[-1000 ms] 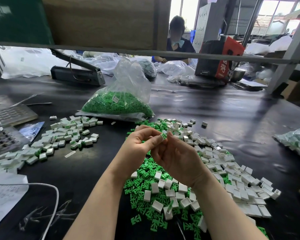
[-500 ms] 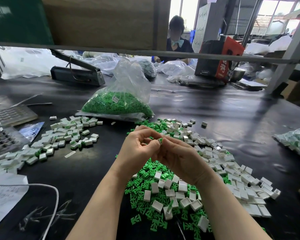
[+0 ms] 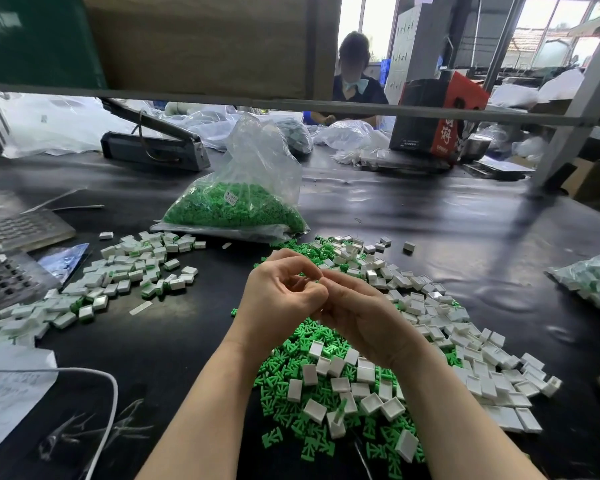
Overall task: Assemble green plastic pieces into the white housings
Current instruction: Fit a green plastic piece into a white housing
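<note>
Hands [image 3: 321,299] together above green pieces [image 3: 293,344] and housings [image 3: 430,306], fingertips meeting. Probably pinching one part for seating; held part hidden, so cannot tell.

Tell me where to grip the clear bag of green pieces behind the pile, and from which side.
Take the bag of green pieces by its loose upper plastic, coming from above. The green pieces fill only the bottom, which lies wide and flat on the black table, while the empty top stands up crumpled and free, so a hand can gather it. The filled base looks too wide to close fingers round.
</note>
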Tool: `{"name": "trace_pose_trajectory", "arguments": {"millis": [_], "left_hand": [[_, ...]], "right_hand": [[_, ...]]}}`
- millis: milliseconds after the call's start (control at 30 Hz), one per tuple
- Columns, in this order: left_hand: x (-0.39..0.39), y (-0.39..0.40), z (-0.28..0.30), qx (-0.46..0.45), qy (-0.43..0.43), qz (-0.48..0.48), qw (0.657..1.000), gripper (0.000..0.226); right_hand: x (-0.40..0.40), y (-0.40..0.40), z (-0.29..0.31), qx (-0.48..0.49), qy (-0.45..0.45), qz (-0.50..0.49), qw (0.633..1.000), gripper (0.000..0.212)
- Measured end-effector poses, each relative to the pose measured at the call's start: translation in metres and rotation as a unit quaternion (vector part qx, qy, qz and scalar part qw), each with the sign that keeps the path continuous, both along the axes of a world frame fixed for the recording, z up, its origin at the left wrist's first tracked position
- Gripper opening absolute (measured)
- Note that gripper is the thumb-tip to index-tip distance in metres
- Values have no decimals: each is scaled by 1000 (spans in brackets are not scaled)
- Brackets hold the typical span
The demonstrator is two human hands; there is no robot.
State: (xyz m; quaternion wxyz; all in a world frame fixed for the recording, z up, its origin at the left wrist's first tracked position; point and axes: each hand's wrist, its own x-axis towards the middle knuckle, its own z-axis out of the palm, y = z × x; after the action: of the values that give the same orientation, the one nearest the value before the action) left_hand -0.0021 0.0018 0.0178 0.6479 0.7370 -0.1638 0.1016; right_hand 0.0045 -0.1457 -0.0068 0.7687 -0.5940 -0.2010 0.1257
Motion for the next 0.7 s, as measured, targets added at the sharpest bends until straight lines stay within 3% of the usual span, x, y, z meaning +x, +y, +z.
{"name": "trace_pose_trajectory", "arguments": {"millis": [167,700], "left_hand": [[1,0,-1,-32,44,-18,998,12],[3,-2,-8,-41,63,-10,997,9]], "right_hand": [[-1,6,-1,2,-7,-16,1000,32],[-2,14,-3,11,-19,-31,999,32]]}}
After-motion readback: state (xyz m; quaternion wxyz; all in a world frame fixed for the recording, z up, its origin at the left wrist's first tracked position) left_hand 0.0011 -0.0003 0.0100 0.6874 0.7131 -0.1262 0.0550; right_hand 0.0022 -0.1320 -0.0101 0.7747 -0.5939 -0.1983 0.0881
